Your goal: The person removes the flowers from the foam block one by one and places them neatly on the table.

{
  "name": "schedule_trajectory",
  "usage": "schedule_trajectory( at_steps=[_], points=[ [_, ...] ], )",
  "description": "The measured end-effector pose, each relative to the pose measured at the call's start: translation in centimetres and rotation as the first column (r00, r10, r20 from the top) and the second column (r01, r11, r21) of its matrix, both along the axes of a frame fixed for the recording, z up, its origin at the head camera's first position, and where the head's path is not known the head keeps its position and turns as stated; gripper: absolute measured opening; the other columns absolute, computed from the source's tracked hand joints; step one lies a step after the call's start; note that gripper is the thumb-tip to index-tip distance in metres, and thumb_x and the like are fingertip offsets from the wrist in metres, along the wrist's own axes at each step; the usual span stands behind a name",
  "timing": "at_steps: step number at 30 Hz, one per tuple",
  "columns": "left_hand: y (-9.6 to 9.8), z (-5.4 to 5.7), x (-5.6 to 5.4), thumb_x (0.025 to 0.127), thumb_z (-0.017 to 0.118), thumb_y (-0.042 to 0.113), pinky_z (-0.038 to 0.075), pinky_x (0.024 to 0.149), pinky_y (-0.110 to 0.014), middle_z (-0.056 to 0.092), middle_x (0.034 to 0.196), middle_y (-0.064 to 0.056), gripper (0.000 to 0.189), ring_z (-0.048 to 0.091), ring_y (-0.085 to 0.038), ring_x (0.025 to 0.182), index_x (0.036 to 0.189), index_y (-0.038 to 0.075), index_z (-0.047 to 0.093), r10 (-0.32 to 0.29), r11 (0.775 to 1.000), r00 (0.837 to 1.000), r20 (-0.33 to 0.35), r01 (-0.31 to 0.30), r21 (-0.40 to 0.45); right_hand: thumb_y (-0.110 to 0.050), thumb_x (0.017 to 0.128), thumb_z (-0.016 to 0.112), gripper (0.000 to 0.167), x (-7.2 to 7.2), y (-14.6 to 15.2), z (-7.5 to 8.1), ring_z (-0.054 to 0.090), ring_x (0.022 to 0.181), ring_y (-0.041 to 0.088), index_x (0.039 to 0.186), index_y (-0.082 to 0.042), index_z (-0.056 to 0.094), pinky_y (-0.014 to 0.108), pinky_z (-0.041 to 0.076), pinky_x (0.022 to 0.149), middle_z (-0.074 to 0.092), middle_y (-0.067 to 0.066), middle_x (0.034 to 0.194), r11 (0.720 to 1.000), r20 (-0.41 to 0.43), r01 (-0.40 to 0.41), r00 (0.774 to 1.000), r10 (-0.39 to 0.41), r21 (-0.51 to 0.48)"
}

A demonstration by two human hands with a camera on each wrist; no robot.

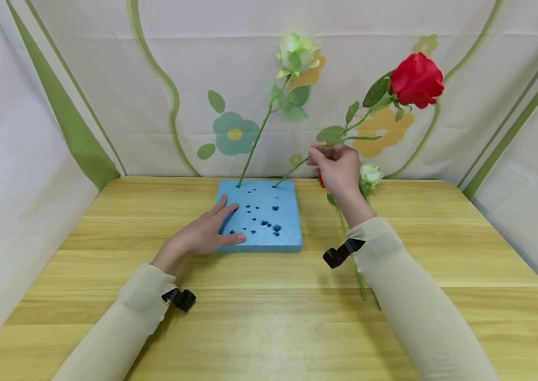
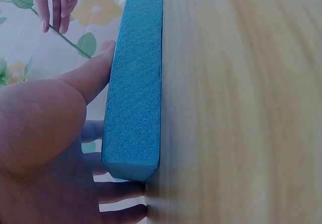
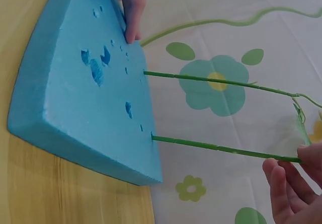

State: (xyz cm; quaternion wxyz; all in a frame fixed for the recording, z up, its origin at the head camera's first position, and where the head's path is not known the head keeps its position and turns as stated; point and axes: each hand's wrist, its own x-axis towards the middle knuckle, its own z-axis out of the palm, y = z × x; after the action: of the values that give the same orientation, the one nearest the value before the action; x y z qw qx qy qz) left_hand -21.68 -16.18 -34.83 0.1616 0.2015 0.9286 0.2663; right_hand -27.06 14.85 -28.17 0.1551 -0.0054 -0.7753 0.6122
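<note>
A light blue foam block point(image 1: 290, 219), pitted with several holes, lies flat on the table. My left hand point(image 1: 209, 227) rests on its left side with fingers spread; the left wrist view shows the thumb point(image 2: 93, 73) along the top edge. My right hand point(image 1: 340, 166) pinches the green stem of a red rose point(image 1: 417, 79) between thumb and fingertips. That stem leans to the right, its lower end in a hole at the block's back right corner. A pale green-white rose point(image 1: 296, 55) stands in a back left hole, also tilted right.
Behind and beneath my right forearm, another white rose point(image 1: 370, 174) lies on the wooden table point(image 1: 269, 328), with stems reaching toward me. A bit of red flower point(image 1: 321, 179) shows beside the right hand, mostly hidden. A flower-patterned curtain point(image 1: 235, 132) hangs behind the table.
</note>
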Motion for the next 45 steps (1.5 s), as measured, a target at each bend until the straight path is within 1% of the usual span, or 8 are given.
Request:
schedule_trajectory(
  at_steps=[4, 10, 16, 20, 25, 31, 36, 45],
  points=[
    [0.0, 0.0, 0.0, 0.103, 0.065, 0.053, 0.021, 0.13, -0.066, -0.01, 0.18, -0.016, 0.093, 0.01, -0.049, 0.164, 0.172, 0.014, 0.017, 0.003, 1.0, 1.0, 0.002, -0.003, -0.002, -0.019, 0.102, 0.072, 0.017, 0.3, 0.1, -0.4, 0.079, 0.084, 0.009, 0.115, -0.01, 0.08, 0.023, 0.063, 0.075, 0.081, 0.017, 0.111, 1.0, -0.044, 0.017, 0.999, -0.016, 0.02],
    [0.0, -0.1, -0.1, 0.103, 0.064, 0.054, 0.022, 0.129, -0.067, -0.01, 0.18, -0.016, 0.093, 0.011, -0.049, 0.164, 0.172, 0.014, 0.016, 0.006, 1.0, 1.0, -0.001, -0.006, -0.007, -0.016, 0.101, 0.074, 0.016, 0.9, 0.1, -0.5, 0.078, 0.078, 0.005, 0.111, -0.005, 0.08, 0.028, 0.064, 0.074, 0.082, 0.016, 0.105, 1.0, -0.073, 0.027, 0.997, -0.026, 0.009],
    [0.0, -0.1, 0.0, 0.104, 0.064, 0.053, 0.022, 0.13, -0.066, -0.01, 0.18, -0.016, 0.092, 0.011, -0.049, 0.164, 0.172, 0.014, 0.016, -0.001, 1.0, 1.0, -0.004, 0.001, -0.009, -0.015, 0.101, 0.074, 0.015, 1.1, 0.0, -0.3, 0.076, 0.074, 0.003, 0.109, -0.004, 0.08, 0.021, 0.055, 0.059, 0.083, 0.013, 0.096, 0.999, -0.087, 0.032, 0.996, -0.03, 0.03],
    [0.1, 0.0, -0.1, 0.104, 0.064, 0.052, 0.022, 0.129, -0.066, -0.01, 0.18, -0.017, 0.092, 0.011, -0.049, 0.164, 0.172, 0.013, 0.016, -0.002, 1.0, 1.0, -0.004, 0.002, -0.01, -0.016, 0.1, 0.074, 0.014, 1.1, -0.1, -0.2, 0.076, 0.073, 0.004, 0.107, -0.005, 0.08, 0.022, 0.053, 0.057, 0.083, 0.01, 0.09, 0.999, -0.089, 0.035, 0.995, -0.032, 0.03],
    [0.2, 0.1, 0.0, 0.104, 0.064, 0.052, 0.022, 0.13, -0.066, -0.011, 0.18, -0.016, 0.092, 0.01, -0.049, 0.164, 0.172, 0.014, 0.015, 0.003, 1.0, 1.0, 0.006, -0.003, -0.01, -0.015, 0.1, 0.075, 0.013, 1.2, -0.1, 0.0, 0.076, 0.074, 0.004, 0.106, -0.005, 0.081, 0.023, 0.058, 0.062, 0.083, 0.014, 0.094, 0.998, -0.099, 0.042, 0.994, -0.038, 0.039],
    [0.1, 0.2, 0.0, 0.104, 0.063, 0.053, 0.022, 0.13, -0.066, -0.011, 0.18, -0.015, 0.092, 0.01, -0.048, 0.165, 0.172, 0.014, 0.014, 0.006, 1.0, 1.0, 0.012, -0.005, -0.02, -0.016, 0.101, 0.075, 0.013, 1.4, -0.1, 0.2, 0.075, 0.068, 0.005, 0.104, -0.005, 0.082, 0.024, 0.045, 0.047, 0.083, 0.016, 0.094, 0.999, -0.075, 0.041, 0.996, -0.038, 0.036],
    [0.1, 0.3, 0.0, 0.104, 0.063, 0.053, 0.022, 0.13, -0.066, -0.012, 0.18, -0.014, 0.093, 0.01, -0.047, 0.165, 0.172, 0.015, 0.014, 0.007, 1.0, 1.0, 0.017, -0.007, -0.024, -0.016, 0.1, 0.075, 0.013, 1.3, -0.2, 0.3, 0.074, 0.066, 0.005, 0.102, -0.005, 0.081, 0.025, 0.041, 0.044, 0.082, 0.019, 0.094, 0.998, -0.095, 0.049, 0.995, -0.044, 0.045],
    [0.2, 0.4, 0.1, 0.104, 0.063, 0.053, 0.023, 0.13, -0.065, -0.012, 0.18, -0.015, 0.092, 0.01, -0.046, 0.165, 0.172, 0.014, 0.014, 0.008, 1.0, 1.0, 0.013, -0.007, -0.025, -0.021, 0.097, 0.08, 0.014, 1.2, -0.4, 0.2, 0.075, 0.071, 0.001, 0.099, -0.008, 0.082, 0.022, 0.046, 0.048, 0.083, 0.015, 0.097, 0.988, -0.153, 0.094, 0.985, -0.076, 0.118]
  ],
)
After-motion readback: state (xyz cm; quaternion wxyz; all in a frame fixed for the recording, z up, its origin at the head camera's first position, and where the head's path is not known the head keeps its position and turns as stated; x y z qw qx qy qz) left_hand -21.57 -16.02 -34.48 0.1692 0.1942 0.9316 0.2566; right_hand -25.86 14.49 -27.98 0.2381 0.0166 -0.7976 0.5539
